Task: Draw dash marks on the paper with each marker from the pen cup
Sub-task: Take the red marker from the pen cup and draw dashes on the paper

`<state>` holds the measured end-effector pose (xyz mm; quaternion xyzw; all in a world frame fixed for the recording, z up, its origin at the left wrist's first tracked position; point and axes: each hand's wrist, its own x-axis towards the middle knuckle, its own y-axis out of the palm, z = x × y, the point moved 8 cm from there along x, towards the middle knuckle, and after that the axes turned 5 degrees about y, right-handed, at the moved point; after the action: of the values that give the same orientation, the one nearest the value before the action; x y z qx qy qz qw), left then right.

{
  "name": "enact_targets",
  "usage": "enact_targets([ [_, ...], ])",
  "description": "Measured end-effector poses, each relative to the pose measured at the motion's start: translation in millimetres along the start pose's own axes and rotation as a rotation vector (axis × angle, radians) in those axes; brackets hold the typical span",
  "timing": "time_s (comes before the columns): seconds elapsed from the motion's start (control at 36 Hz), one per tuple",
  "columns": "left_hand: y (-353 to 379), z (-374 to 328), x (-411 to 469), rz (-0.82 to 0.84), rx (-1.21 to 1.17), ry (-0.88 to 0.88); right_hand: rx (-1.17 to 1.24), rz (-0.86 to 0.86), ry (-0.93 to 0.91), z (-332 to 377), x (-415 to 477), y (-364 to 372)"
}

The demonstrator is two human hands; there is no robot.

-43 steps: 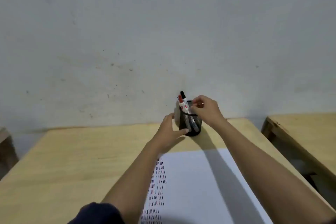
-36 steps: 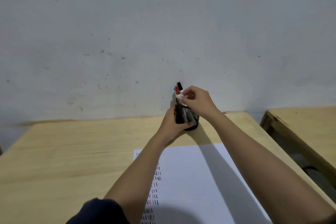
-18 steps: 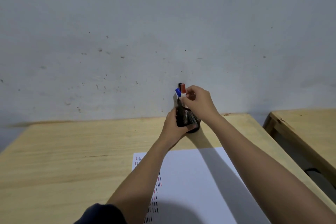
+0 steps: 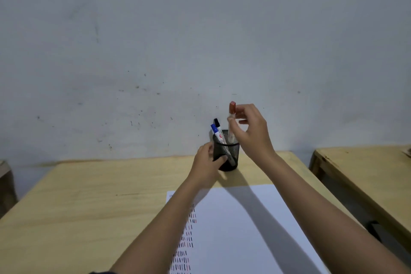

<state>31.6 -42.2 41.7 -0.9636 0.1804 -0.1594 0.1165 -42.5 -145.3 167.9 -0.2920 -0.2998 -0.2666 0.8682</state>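
A black mesh pen cup (image 4: 229, 154) stands at the far edge of the wooden table (image 4: 89, 202), near the wall. My left hand (image 4: 208, 163) grips the cup's left side. My right hand (image 4: 251, 131) pinches a red-capped marker (image 4: 231, 111) and holds it upright, its lower end still inside the cup's rim. A blue-capped marker (image 4: 215, 129) and a black-capped marker (image 4: 217, 123) lean out of the cup to the left. White paper (image 4: 240, 229) lies in front of the cup, with columns of short dash marks (image 4: 188, 242) along its left side, partly hidden by my left forearm.
A grey wall rises right behind the table. A second wooden table (image 4: 364, 169) stands to the right across a narrow gap. Something brown sits at the far left edge (image 4: 5, 182).
My right hand has risen from the cup's rim, lifting the red-capped marker most of the way out. My left hand stays on the cup.
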Motion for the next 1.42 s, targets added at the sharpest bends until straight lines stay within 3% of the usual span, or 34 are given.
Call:
enact_targets([
  [0.19,-27,-39,-56,0.029,-0.238,0.105,-0.098,0.157,-0.005,-6,-60,-6],
  [0.47,-36,-49,-109,0.010,-0.110,0.219,-0.196,0.362,0.012,-2,-123,6],
  [0.78,-56,-53,-127,-0.042,-0.038,0.235,-0.171,0.465,0.022,8,-140,14],
  [0.94,-86,-34,-131,-0.164,-0.175,0.145,0.120,0.396,0.272,-5,-139,0],
  [1.17,-84,-22,-137,-0.109,-0.301,0.105,0.667,0.151,0.633,-19,-148,6],
  [1.31,-79,-23,-136,-0.090,-0.244,0.127,1.081,0.051,0.847,-20,-160,38],
  [1.42,-86,-14,-129,-0.165,-0.147,0.094,1.140,0.075,0.876,-17,-163,62],
])
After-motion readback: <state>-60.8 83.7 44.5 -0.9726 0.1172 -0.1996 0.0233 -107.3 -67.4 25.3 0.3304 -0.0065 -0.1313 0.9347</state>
